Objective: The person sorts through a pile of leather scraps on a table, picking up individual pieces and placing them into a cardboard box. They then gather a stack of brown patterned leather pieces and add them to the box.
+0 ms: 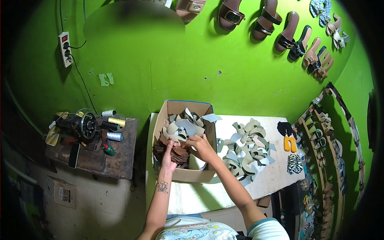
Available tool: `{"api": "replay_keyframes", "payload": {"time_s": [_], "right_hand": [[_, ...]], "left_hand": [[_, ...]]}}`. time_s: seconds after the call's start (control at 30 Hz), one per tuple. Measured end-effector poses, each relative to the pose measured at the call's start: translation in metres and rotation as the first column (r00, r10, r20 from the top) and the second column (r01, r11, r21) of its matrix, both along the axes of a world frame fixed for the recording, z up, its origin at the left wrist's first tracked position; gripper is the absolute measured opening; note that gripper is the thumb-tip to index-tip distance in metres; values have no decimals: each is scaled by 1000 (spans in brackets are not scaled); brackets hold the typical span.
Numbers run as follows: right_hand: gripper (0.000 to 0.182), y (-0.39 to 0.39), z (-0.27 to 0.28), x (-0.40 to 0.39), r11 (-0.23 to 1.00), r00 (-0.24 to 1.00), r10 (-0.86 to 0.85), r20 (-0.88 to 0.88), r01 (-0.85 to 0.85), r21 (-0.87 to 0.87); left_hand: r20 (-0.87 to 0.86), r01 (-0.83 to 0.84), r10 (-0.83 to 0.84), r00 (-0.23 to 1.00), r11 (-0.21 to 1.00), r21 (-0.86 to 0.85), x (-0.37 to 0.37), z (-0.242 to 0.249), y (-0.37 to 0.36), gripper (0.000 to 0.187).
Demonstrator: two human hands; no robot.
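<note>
A cardboard box (200,176) stands on the white table, filled with cut scraps of sheet material. My left hand (169,157) reaches into it, fingers closed at the lower edge of a curved beige piece (172,130). Just right of that hand lie layered brown pieces (181,157) with ragged edges. My right hand (201,147) is over the box's right side, its fingers pinched together near the beige and grey-blue pieces; what lies between them is hidden. A white piece (196,163) shows below it.
A loose pile of beige and grey cut pieces (248,148) covers part of the white table (192,200). Left stands a sewing machine (87,127) with thread spools (115,137). Sandals (230,16) hang on the green wall; a shoe rack (320,148) is at right.
</note>
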State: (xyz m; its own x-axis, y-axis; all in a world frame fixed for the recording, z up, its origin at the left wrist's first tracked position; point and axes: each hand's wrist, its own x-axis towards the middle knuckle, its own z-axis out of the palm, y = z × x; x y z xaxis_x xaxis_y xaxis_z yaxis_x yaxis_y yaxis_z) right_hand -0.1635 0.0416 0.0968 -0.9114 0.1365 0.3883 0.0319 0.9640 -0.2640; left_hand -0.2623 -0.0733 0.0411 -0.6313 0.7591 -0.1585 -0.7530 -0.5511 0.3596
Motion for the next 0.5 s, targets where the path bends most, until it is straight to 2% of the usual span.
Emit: {"api": "replay_keyframes", "payload": {"time_s": [0.07, 0.1, 0.13, 0.2, 0.23, 0.27, 0.33, 0.37, 0.4, 0.43, 0.47, 0.5], "right_hand": [[23, 8, 1, 3, 941, 984, 180, -3, -173, -290], [26, 14, 1, 4, 864, 966, 258, 15, -223, -452], [26, 15, 4, 5, 862, 966, 258, 17, -222, -456], [25, 14, 10, 11, 853, 999, 41, 6, -32, -521], [42, 23, 4, 11, 889, 995, 30, 91, 15, -458], [42, 26, -6, 9, 888, 995, 27, 92, 18, -459], [68, 31, -34, 6, 953, 943, -156, 292, 222, -208], [94, 36, -56, 0, 940, 827, -174, 534, 302, -161], [94, 43, -96, -5, 941, 732, -158, 663, 316, -124], [88, 54, -132, -15, 943, 696, -204, 688, 330, -54], [83, 60, -152, -23, 941, 659, -250, 709, 337, 18], [83, 60, -140, -28, 942, 658, -248, 711, 336, 17]], "left_hand": [[-17, -7, 7, 1000, 999, -43, -5, 5, -2, 26], [-42, -24, 28, 999, 995, 94, -16, -2, 2, 27], [-15, -26, 27, 1000, 995, 99, -20, 14, 0, 31], [49, 38, -41, 998, 998, 56, -34, 25, -1, 37], [35, 58, -58, 998, 998, -13, -40, 32, 0, 40], [-4, 99, -99, 995, 995, -24, -46, 31, 1, 41], [6, 92, -92, 996, 992, -87, -48, 42, 0, 45], [7, 99, -99, 995, 991, -88, -48, 46, -1, 45], [-2, 111, -112, 994, 991, -69, -47, 48, -2, 46], [-12, 122, -123, 992, 991, -50, -47, 50, -2, 46], [-12, 124, -124, 992, 991, -50, -48, 50, -3, 46], [-29, 155, -156, 987, 987, -40, -47, 49, -6, 46]]}}
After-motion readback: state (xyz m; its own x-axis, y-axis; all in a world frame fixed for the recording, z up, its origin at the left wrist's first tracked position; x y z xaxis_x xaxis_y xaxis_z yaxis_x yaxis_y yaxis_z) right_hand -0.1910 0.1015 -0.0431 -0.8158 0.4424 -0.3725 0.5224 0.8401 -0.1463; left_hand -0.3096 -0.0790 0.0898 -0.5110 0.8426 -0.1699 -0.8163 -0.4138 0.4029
